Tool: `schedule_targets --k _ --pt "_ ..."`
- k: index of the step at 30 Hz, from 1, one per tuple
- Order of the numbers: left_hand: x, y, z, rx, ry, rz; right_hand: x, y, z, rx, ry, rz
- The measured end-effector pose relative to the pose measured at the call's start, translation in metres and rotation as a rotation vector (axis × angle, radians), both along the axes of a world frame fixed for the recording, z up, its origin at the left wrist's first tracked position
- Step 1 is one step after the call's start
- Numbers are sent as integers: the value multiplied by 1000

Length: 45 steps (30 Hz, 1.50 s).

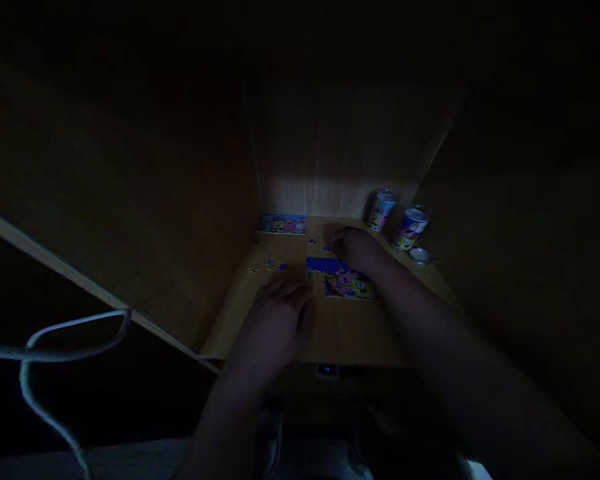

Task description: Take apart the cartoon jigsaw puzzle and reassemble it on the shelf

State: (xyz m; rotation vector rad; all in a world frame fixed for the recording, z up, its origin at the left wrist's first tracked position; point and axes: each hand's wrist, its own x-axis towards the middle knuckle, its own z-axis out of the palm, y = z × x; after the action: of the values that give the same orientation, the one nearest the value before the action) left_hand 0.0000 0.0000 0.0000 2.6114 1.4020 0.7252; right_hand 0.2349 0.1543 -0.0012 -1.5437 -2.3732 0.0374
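Where two cans (381, 212) stand, one partial puzzle (347, 283), two hands (280, 317) (356, 248), their grip indiscernible

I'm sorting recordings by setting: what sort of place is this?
Probably a dim, boxed-in desk nook or booth: a wood-grain back panel rises behind a small tabletop, which bears a partly assembled jigsaw puzzle.

Got two hands (283, 313) (357, 248), two cans (381, 212) (411, 230), one lid (420, 255), one picture card (281, 225), one part-built puzzle (347, 283), loose pieces (283, 267) too dim to count.

right hand (356, 245): beside loose piece (327, 249) | left hand (280, 312): near puzzle (346, 283) | 2 cans (411, 230) (dim)
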Motion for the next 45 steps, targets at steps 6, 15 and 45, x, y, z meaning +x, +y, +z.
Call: schedule_targets --k 6,15,45 --pt "-1 4 -2 10 -6 0 -1 0 -1 -82 70 6" --pt "-1 1 -2 13 -12 -2 -1 0 1 -75 87 1" --pt "-13 14 -17 126 -49 342 -8 7 -17 96 185 258"
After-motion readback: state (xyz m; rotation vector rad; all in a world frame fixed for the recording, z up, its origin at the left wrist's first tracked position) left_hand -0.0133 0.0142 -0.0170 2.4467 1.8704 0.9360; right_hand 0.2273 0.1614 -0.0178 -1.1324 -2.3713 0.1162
